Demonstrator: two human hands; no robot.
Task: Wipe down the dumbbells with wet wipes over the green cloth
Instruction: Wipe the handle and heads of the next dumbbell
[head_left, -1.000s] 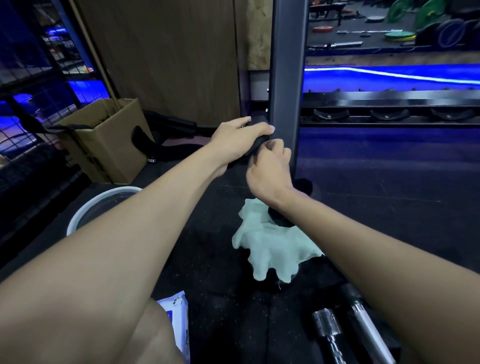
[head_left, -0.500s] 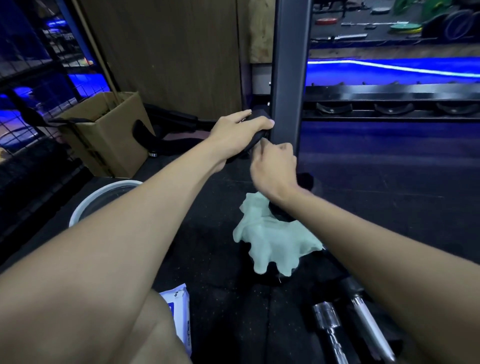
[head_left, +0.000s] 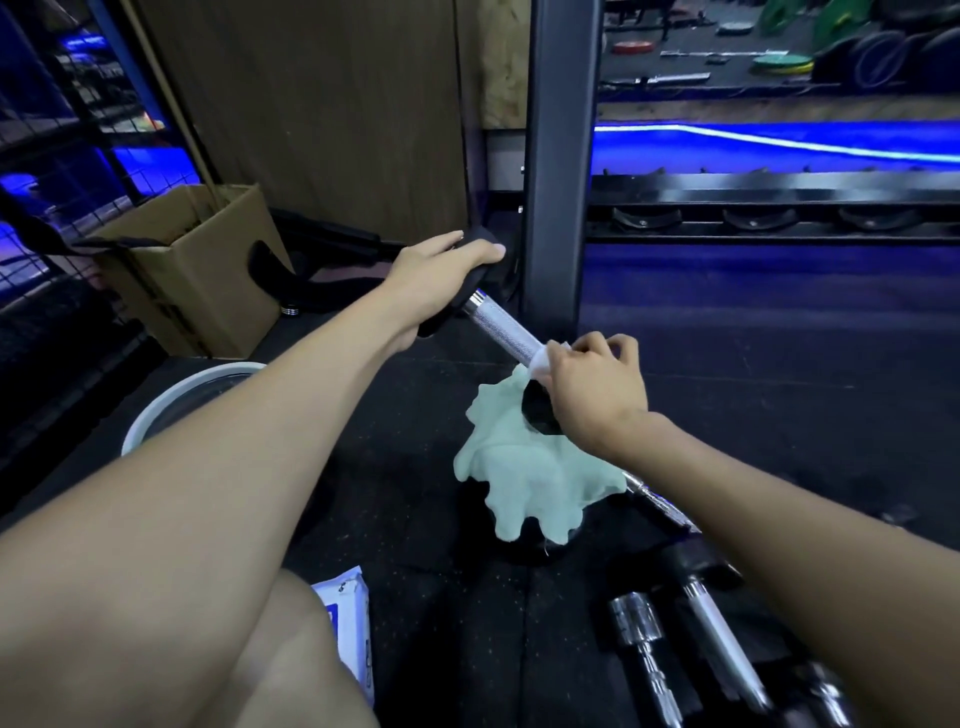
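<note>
While no writing can be read on the white-and-blue wipes packet (head_left: 347, 618) at 7 o'clock, its print being too small and blurred, shapes and surfaces show well. At 9 o'clock stands a round white-rimmed bucket (head_left: 176, 400); above it, at 10 o'clock, an open brown cardboard box (head_left: 202, 275). The left hand (head_left: 441, 280) curls over the black, matte upper head of a tilted dumbbell (head_left: 506, 325), whose knurled chrome handle slants down toward 4 o'clock. The right hand (head_left: 592, 389) pinches a thin white wet wipe (head_left: 543, 364) around that handle. Its lower black head rests on the crumpled pale green cloth (head_left: 524, 478) at centre. At 5 o'clock lie smooth chrome bars (head_left: 722, 639) on the speckled black rubber floor (head_left: 457, 613).
</note>
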